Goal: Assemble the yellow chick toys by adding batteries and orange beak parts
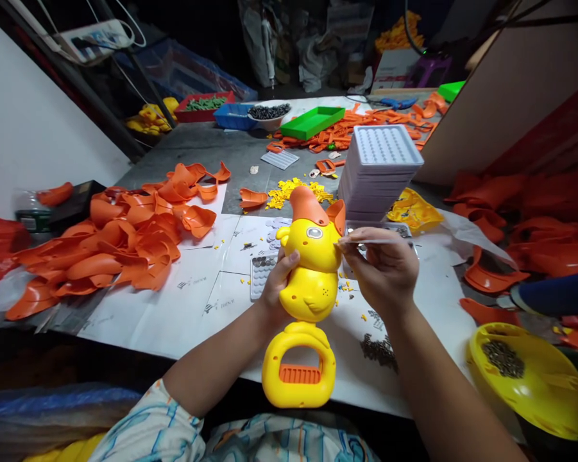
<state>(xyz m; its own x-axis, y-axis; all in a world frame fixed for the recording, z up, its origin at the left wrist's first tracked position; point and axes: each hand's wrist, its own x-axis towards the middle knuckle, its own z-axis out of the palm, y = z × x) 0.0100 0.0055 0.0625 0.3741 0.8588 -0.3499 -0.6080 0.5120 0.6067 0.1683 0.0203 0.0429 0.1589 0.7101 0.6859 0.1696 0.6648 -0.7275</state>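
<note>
A patterned sleeve (pixel 147 420) lies nearest the camera, at the lower left, and beyond it a yellow duck-shaped toy (pixel 312 295) is held over the near edge of the worktop (pixel 173 151), its orange beak (pixel 306 206) toward the far edge and its yellow loop handle (pixel 299 396) overhanging the near one. The left hand (pixel 275 283) wraps the toy's left side, thumb pressed near the neck; its other fingers are mostly hidden behind the body. The right hand (pixel 385 269) is at the other side of the head, thumb and forefinger drawn together and seeming to pinch a thin pale strip (pixel 380 242), seen edge-on; whether the fingertips touch the head I cannot tell. The step in hand looks like fine work on that side of the head, which turns away from view; an eye (pixel 314 233) already sits on the visible side. Such a move calls for a firm left hold and a small, well-aimed motion of the right fingertips. Orange curved shells (pixel 129 237) heap along the worktop's left edge, a stack of white trays (pixel 382 167) stands toward the right edge, dark screws (pixel 379 351) lie by the near edge, and a yellow bowl (pixel 543 385) sits beside the near right corner.
</note>
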